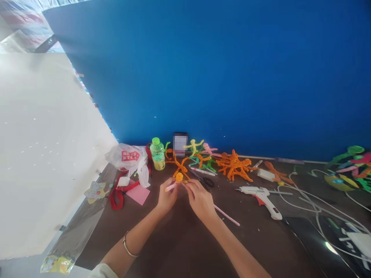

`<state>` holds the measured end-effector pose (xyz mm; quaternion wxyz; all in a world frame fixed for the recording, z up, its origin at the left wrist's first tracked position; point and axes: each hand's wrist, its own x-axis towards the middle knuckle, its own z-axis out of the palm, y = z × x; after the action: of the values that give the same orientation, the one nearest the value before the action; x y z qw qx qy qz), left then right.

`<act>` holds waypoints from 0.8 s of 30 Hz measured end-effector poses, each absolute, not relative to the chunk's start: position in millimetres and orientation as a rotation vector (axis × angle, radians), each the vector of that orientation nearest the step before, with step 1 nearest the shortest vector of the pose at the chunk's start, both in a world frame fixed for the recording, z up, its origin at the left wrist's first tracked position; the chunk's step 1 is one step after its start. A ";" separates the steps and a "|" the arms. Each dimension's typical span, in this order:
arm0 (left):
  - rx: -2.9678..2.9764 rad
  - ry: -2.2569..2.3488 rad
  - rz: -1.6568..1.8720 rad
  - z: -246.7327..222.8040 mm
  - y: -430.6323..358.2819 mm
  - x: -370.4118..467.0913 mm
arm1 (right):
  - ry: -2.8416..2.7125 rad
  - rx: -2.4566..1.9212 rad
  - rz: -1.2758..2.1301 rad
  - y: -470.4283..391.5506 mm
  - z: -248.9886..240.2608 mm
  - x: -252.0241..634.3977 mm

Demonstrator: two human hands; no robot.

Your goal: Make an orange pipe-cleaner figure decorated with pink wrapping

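My left hand (168, 196) and my right hand (202, 197) are close together over the dark table, fingers closed. Between their fingertips is a small pipe-cleaner figure (179, 177) with a coiled orange top. A pink piece with a yellow tip (170, 188) sticks out by the left fingers, and a bit of yellow shows at the right fingertips. A long pink pipe cleaner (227, 215) lies on the table beside my right wrist. Just beyond the hands lie an orange pipe-cleaner figure (180, 166) and black-handled scissors (208, 181).
A green-capped bottle (158, 156), a phone (180, 144) and a plastic bag (131, 156) stand at the back. Orange pipe cleaners (235, 166) are heaped to the right. A glue gun (262, 199) lies near white cables (315, 208). Pink paper (139, 194) is left.
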<state>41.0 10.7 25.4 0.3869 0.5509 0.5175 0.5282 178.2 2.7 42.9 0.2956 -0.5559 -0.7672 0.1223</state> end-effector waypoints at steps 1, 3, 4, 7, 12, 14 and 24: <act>1.425 1.320 1.333 25.6 11.4 40.2 | -2.073 -1.467 0.309 3.4 43.5 179.6; 1.468 1.321 1.304 26.0 13.0 38.4 | -2.127 -1.444 0.299 5.1 44.6 182.1; 1.488 1.314 1.283 26.4 13.9 37.3 | -2.148 -1.435 0.300 5.9 45.2 183.3; 1.546 1.265 1.203 28.9 17.0 32.6 | -2.159 -1.400 0.357 7.6 47.2 187.3; 1.472 1.078 1.080 39.1 21.0 21.2 | -1.943 -1.355 0.730 8.8 52.6 191.5; 1.378 1.019 1.052 45.0 20.2 17.5 | -1.773 -1.298 0.960 9.8 56.0 191.6; 0.825 0.726 1.005 37.2 14.9 26.3 | -1.086 -1.097 1.655 14.6 54.3 186.0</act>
<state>26.3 14.9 37.2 0.7353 0.3756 0.3304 0.4573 186.0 14.6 54.3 0.4251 -0.4386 -0.4345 0.6619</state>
